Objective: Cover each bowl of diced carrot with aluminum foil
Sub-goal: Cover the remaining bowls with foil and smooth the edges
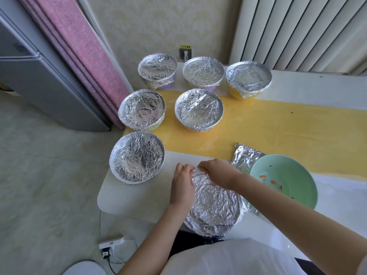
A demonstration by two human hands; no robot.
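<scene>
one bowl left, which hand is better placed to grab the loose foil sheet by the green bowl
Likely right. The right hand pinches the near bowl's foil cover just beside the foil sheet and green bowl; the left hand pinches it on the side away from them.

Seven foil-covered bowls (199, 110) on one bench (129, 195). One uncovered green bowl (294, 171) holding three orange carrot bits (262, 176). One loose foil sheet (245, 157). One yellow runner (278, 126). Two hands: one left hand (182, 184), one right hand (217, 171).

Foil-covered bowl (215, 207) at near edge; green bowl (288, 175) uncovered, carrot bits (262, 176) inside
</scene>
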